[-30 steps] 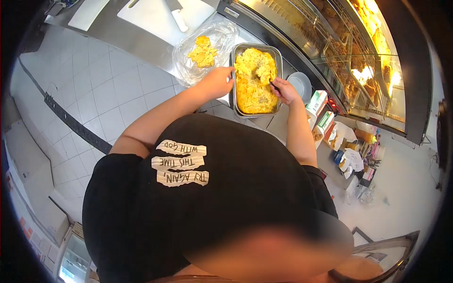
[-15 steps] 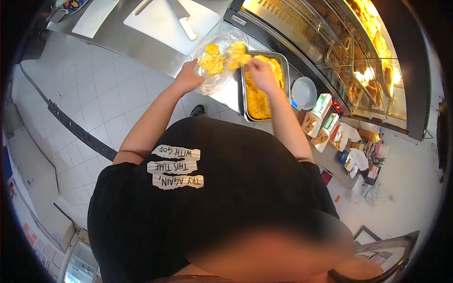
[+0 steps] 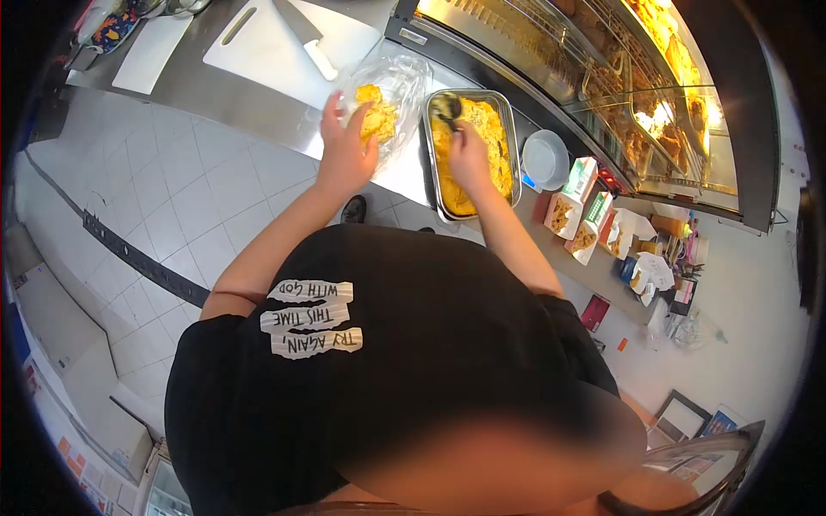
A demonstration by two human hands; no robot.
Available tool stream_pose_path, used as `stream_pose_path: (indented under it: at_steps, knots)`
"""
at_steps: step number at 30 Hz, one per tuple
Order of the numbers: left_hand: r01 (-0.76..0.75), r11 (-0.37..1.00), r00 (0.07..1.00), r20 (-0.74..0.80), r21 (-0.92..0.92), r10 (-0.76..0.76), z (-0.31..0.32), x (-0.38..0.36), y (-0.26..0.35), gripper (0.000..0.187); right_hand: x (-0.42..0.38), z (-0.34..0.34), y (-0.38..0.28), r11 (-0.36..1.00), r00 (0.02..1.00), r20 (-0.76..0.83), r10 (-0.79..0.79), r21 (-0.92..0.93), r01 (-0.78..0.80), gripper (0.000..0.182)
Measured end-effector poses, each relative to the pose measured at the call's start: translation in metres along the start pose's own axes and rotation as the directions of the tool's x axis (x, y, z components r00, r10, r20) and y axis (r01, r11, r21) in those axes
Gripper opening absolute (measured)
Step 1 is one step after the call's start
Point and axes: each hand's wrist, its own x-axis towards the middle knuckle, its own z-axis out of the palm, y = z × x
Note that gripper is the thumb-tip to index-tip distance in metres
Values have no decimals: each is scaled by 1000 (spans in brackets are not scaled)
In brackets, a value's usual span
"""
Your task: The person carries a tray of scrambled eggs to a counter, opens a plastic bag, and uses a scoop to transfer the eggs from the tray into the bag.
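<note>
My right hand grips a dark serving spoon over the metal tray, which is filled with chunky yellow food. The spoon's bowl sits at the food's surface near the tray's far left corner. To the left lies a clear plastic bag with a heap of the same yellow food on it. My left hand is open at the near left side of the bag, fingers spread and partly overlapping the heap.
A white cutting board with a knife lies at the back left. Right of the tray stand a round pale container and small food boxes. A lit glass display case runs along the far side.
The spoon, loaded with yellow food over the bag before, is now back in the tray with my right hand. My left hand has lifted off the bag's edge and its fingers have spread.
</note>
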Motion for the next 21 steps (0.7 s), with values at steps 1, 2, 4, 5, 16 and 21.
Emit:
stream_pose_path:
  at_steps: [1,2,4,5,16,21]
  knots:
    - [-40,979,998,33,-199,47,6,-1,7,59,3,-15,14,994,1000,-23,7,-105,-9,23]
    - [-70,918,993,57,-391,100,12,-3,15,55,7,-28,25,978,999,-46,14,-209,-23,23]
    - [224,883,809,584,-413,68,33,-5,37,66,17,-48,42,924,995,-3,98,-370,-92,24]
    - [318,885,761,648,-340,-25,45,-5,51,71,25,-52,46,886,990,11,139,-447,-119,24]
    - [371,925,725,647,-76,-238,133,-2,54,96,63,3,29,762,931,322,174,-643,80,19]
    - [284,948,780,610,-141,-143,158,-9,27,96,60,-3,35,716,822,547,-157,-510,476,21]
